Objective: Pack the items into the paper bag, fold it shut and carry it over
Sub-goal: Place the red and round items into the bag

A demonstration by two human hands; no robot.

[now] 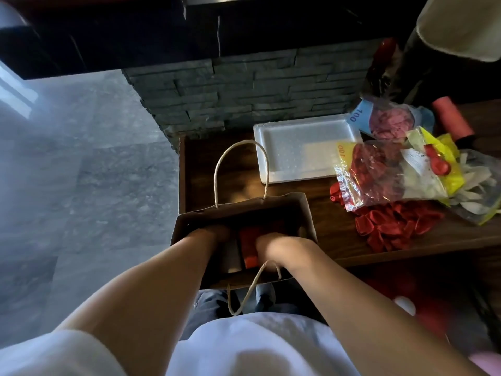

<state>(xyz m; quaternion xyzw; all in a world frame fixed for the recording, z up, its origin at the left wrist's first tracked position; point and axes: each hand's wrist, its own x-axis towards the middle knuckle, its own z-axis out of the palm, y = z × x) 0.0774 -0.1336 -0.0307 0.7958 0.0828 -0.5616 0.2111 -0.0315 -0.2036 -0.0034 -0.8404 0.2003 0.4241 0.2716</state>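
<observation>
A brown paper bag with twine handles stands open at the front left corner of the wooden table. Both my hands reach down inside it. My left hand is deep in the bag's left side, its fingers hidden in shadow. My right hand rests on a red item lying in the bag, next to a darker item. Whether either hand grips anything is hidden.
A white foam tray lies behind the bag. To the right are packets of red balloons, pink balloons and white balloons, plus loose red balloons. A stone wall rises behind; grey floor lies left.
</observation>
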